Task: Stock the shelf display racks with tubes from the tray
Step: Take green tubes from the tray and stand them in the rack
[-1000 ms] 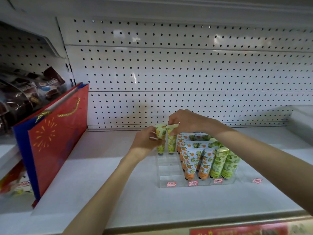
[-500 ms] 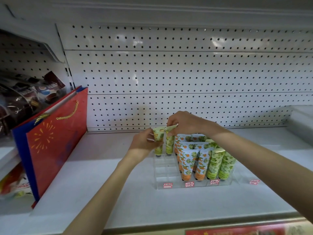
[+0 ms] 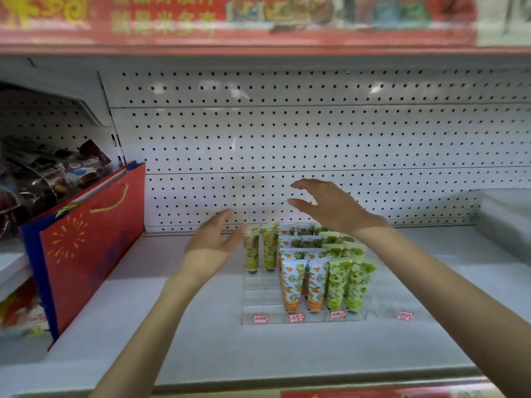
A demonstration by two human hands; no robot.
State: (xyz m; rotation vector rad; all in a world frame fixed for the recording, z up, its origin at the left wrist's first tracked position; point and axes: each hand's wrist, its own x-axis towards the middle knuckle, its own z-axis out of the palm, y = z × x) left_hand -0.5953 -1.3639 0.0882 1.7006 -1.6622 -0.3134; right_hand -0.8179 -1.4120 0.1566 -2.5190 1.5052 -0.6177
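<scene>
A clear plastic display rack point(image 3: 260, 293) stands on the white shelf. Two yellow-green tubes point(image 3: 261, 249) stand upright in its back-left slots. Orange-patterned tubes point(image 3: 291, 282) and green-patterned tubes point(image 3: 349, 282) fill the columns to the right. My left hand point(image 3: 214, 239) hovers just left of the two yellow tubes, fingers spread and holding nothing. My right hand point(image 3: 327, 203) is raised above the back of the rack, fingers straight and apart, also holding nothing. No tray is in view.
A red and blue gift bag point(image 3: 86, 245) leans at the left of the shelf point(image 3: 201, 326), with dark snack packets point(image 3: 43, 173) behind it. Perforated white backboard point(image 3: 316, 139) closes the back. A second clear rack with a red label point(image 3: 405, 314) sits to the right.
Both hands have let go of the two yellow-green tubes, which now stand in the rack's back-left slots. The hands have lifted away and opened. The camera has tilted upward.
</scene>
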